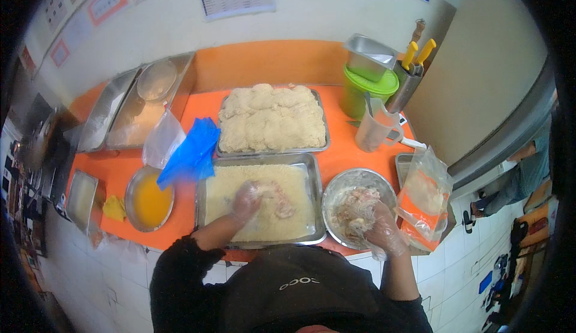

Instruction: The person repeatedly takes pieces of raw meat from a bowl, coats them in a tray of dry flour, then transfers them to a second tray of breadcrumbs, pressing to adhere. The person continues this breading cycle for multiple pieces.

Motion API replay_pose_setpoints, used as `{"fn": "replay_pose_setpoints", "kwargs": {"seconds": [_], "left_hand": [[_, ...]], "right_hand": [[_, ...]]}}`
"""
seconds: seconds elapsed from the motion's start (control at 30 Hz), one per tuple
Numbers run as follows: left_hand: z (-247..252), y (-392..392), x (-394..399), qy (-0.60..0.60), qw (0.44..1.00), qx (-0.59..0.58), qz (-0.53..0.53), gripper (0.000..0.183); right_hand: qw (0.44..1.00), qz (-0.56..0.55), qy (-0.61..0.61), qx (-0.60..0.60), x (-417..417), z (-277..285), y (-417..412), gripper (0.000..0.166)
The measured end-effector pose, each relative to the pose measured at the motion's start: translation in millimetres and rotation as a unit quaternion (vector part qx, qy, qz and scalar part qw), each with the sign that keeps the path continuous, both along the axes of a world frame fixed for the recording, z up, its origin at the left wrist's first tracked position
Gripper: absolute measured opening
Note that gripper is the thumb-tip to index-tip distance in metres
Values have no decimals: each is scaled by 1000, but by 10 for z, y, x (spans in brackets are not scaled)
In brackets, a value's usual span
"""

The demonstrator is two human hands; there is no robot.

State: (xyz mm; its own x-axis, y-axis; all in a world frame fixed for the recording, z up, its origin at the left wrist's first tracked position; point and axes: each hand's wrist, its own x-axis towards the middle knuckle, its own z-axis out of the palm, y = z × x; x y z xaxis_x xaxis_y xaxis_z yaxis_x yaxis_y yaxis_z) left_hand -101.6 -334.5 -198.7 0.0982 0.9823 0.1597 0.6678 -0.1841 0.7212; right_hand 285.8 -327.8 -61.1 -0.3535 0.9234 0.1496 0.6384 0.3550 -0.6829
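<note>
My left hand [247, 201], in what looks like a clear plastic glove, pinches one end of a raw meat strip [282, 201]. The strip lies over pale breadcrumbs [274, 175] spread in a metal tray [317, 193]. My right hand [384, 229], in a clear plastic glove, reaches into a round steel bowl [332, 219]. Its fingertips are sunk among wet, coated raw meat pieces [359, 207], so their grip is hidden. Behind the crumb tray, a second tray [328, 141] is heaped with crumb-coated pieces [272, 119].
A bowl of yellow liquid [152, 201], a yellow cloth [114, 208] and a blue plastic bag [191, 153] lie left. At right stand a plastic jug [373, 130], a green-lidded tub [360, 92], yellow-handled knives [416, 56] and a clear bag [423, 198]. A person [517, 175] is beyond.
</note>
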Motion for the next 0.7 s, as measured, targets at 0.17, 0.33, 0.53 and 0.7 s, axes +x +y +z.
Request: {"fn": "replay_pose_setpoints", "kwargs": {"seconds": [0.17, 0.33, 0.53, 0.7], "left_hand": [[-228, 356, 486, 261, 962, 43, 72, 77], [96, 482, 80, 284, 956, 45, 58, 91], [-411, -311, -375, 273, 947, 130, -107, 75], [-125, -298, -14, 135, 990, -14, -49, 53]], "right_hand": [[997, 31, 66, -20, 26, 81, -7, 46], [973, -58, 181, -129, 193, -133, -64, 41], [998, -62, 6, -7, 417, -469, -27, 37], [998, -40, -18, 50, 393, -512, -22, 37]]}}
